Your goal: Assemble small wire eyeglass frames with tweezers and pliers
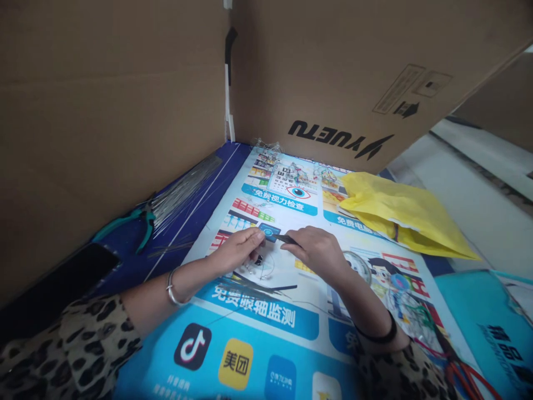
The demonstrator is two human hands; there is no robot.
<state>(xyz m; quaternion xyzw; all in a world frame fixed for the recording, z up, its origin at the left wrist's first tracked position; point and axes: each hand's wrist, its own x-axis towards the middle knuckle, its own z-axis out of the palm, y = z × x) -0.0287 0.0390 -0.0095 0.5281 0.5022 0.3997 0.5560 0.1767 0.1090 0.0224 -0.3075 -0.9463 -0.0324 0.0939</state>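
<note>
My left hand [241,249] is closed, thumb and fingertips pinched on a thin beaded wire [259,260] with a small dark piece and clear beads along it. Part of that wire is hidden by the fingers. Facing it, my right hand [320,251] grips a slim dark pointed tool [285,239], whose tip points at the left fingertips. Its rear end is covered by the palm. Just below the hands, several dark thin strips [270,289] lie on the printed poster sheet [250,347].
Teal-handled pliers [144,222] and a bundle of straight wires [183,191] lie left. Cardboard walls [112,111] stand behind. A yellow pouch [400,214], a roll of clear tape or wire [358,266], tangled coloured wires [416,316] and red-handled scissors [466,378] are to the right.
</note>
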